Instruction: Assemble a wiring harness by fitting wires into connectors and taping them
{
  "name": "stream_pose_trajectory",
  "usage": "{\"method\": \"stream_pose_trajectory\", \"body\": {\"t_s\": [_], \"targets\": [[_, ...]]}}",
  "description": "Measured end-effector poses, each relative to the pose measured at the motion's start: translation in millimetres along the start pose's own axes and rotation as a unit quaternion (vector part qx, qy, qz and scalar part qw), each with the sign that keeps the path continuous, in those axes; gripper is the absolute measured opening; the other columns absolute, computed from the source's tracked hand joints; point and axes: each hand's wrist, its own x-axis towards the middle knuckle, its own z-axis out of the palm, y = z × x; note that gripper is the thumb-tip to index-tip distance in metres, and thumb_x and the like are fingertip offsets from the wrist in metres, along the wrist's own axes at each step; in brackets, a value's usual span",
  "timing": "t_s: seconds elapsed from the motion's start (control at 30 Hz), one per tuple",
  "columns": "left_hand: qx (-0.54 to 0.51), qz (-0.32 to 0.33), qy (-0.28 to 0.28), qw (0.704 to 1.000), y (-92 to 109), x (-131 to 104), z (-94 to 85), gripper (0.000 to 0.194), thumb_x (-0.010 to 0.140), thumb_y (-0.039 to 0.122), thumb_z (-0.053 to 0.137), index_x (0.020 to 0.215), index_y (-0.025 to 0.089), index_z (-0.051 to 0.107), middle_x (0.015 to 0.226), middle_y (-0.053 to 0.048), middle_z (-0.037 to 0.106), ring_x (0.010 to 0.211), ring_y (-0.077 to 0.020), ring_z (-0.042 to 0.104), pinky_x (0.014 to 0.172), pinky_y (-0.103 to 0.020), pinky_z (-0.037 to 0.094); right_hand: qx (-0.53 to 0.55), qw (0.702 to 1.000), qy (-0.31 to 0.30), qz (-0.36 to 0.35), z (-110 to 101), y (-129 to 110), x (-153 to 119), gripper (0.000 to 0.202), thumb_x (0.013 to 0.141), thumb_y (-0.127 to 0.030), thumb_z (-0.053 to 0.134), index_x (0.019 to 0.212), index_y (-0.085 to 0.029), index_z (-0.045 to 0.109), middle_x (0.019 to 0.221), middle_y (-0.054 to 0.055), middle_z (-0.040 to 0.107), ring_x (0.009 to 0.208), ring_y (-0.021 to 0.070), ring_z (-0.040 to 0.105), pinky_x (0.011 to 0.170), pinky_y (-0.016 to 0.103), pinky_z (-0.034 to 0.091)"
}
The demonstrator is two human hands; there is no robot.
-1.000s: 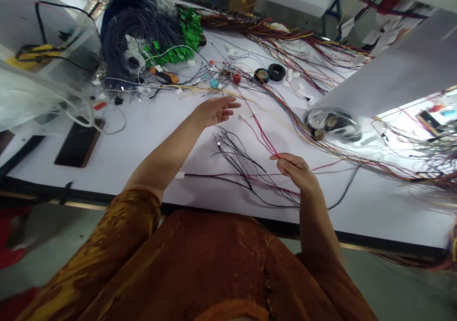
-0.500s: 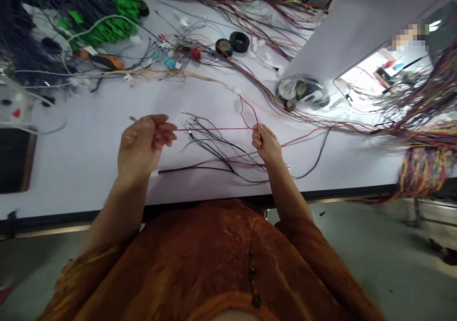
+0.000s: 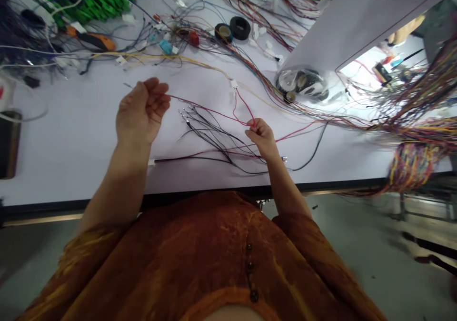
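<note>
My left hand (image 3: 141,109) is raised over the table at the left, its thumb and fingers closed on the end of a red wire (image 3: 207,107). The wire slants down to my right hand (image 3: 262,135), whose fingers pinch it where it loops. From there red strands run up to a small white connector (image 3: 234,85), which also joins a yellow wire (image 3: 200,62). Between the hands, black wires (image 3: 210,137) with metal terminals lie on the table. Below them stretches a dark cable (image 3: 185,158) with a white end.
Tape rolls (image 3: 240,28), an orange-handled tool (image 3: 94,40) and a red connector (image 3: 193,38) lie at the back. Wire bundles (image 3: 416,168) hang over the right edge. A bag of rolls (image 3: 303,85) sits by a white post. A co-worker's hand (image 3: 407,29) shows at upper right.
My left hand has moved up and away from me, so the red wire now slants instead of lying level. My right hand has shifted slightly left, its fingers a little looser. The view has shifted.
</note>
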Motion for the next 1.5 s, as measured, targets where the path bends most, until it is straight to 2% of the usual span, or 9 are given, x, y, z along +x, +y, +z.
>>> {"method": "stream_pose_trajectory", "body": {"t_s": [0.23,0.43,0.6,0.77,1.0,1.13,1.27,1.4,1.5], "targets": [[-0.018,-0.006,-0.03,0.999,-6.2,40.8,17.2,0.033,0.11,0.025,0.036,0.098,0.011,0.064,0.073,0.001,0.074,0.064,-0.0069,0.063,0.067,-0.019,0.054,-0.117,0.989,0.061,-0.068,6.8,3.5,1.4,0.013,0.085,-0.031,0.064,0.079,-0.021,0.057,0.063,-0.006,0.038,0.061,0.0101,0.032,0.061,0.027,0.029],[-0.014,-0.025,0.014,0.999,-23.7,54.5,4.9,0.038,0.111,0.026,0.033,0.092,0.013,0.064,0.071,0.002,0.073,0.065,-0.0047,0.062,0.072,-0.017,0.054,-0.11,0.987,0.07,-0.097,6.6,11.1,4.5,0.013,0.084,-0.032,0.065,0.081,-0.021,0.059,0.065,-0.005,0.044,0.061,0.0093,0.036,0.061,0.026,0.032],[-0.004,-0.008,-0.003,1.0,-23.3,57.3,-5.6,0.036,0.111,0.029,0.034,0.097,0.012,0.062,0.076,0.001,0.072,0.066,-0.0043,0.062,0.078,-0.018,0.055,-0.119,0.985,0.049,-0.115,6.6,10.1,1.8,0.011,0.084,-0.03,0.065,0.083,-0.021,0.061,0.063,-0.006,0.041,0.058,0.0081,0.034,0.059,0.026,0.031],[0.044,0.012,-0.042,0.998,-20.7,63.4,-3.3,0.039,0.113,0.031,0.025,0.113,0.006,0.055,0.084,0.001,0.069,0.07,-0.0025,0.06,0.092,-0.022,0.053,-0.108,0.982,0.067,-0.142,8.8,7.7,2.7,0.02,0.087,-0.037,0.067,0.077,-0.021,0.059,0.062,-0.005,0.042,0.059,0.009,0.035,0.059,0.026,0.032],[0.017,-0.08,0.01,0.997,-36.7,28.2,-3.7,0.034,0.112,0.027,0.035,0.099,0.011,0.061,0.066,0.005,0.062,0.057,-0.0025,0.053,0.062,-0.015,0.049,0.155,0.969,0.182,-0.07,5.8,8.5,23.2,0.044,0.093,-0.063,0.052,0.074,-0.024,0.044,0.057,-0.008,0.025,0.045,0.0076,0.016,0.042,0.025,0.013],[0.024,-0.053,0.0,0.998,-33.3,12.0,-17.3,0.035,0.112,0.031,0.035,0.101,0.011,0.062,0.066,0.005,0.064,0.057,-0.0016,0.055,0.06,-0.014,0.049,0.198,0.976,0.093,0.001,-1.1,2.6,30.3,0.061,0.09,-0.078,0.044,0.064,-0.024,0.036,0.057,-0.006,0.027,0.043,0.0076,0.025,0.038,0.023,0.019],[0.054,-0.034,-0.01,0.998,-29.2,0.3,-33.5,0.033,0.11,0.031,0.039,0.102,0.011,0.064,0.069,0.003,0.069,0.058,-0.0023,0.058,0.06,-0.014,0.052,0.173,0.983,0.001,0.062,-9.1,-6.7,32.2,0.068,0.085,-0.083,0.049,0.059,-0.022,0.035,0.062,-0.003,0.04,0.045,0.0065,0.034,0.038,0.022,0.025],[0.124,0.028,-0.023,0.992,-33.9,-27.4,-51.9,0.023,0.103,0.031,0.057,0.095,0.013,0.068,0.085,-0.003,0.076,0.067,-0.006,0.067,0.061,-0.016,0.056,0.108,0.99,0.021,0.091,-29.0,-10.3,40.4,0.065,0.086,-0.083,0.047,0.063,-0.022,0.042,0.062,-0.004,0.042,0.043,0.006,0.03,0.038,0.022,0.021],[0.194,0.098,-0.017,0.976,-39.3,-50.6,-64.8,0.029,0.09,0.037,0.073,0.074,0.015,0.066,0.091,-0.004,0.076,0.064,-0.0065,0.066,0.055,-0.016,0.054,-0.088,0.994,0.046,0.048,-41.6,-12.5,52.4,0.055,0.093,-0.072,0.047,0.072,-0.021,0.053,0.065,-0.001,0.047,0.054,0.0117,0.047,0.047,0.025,0.04]]}}
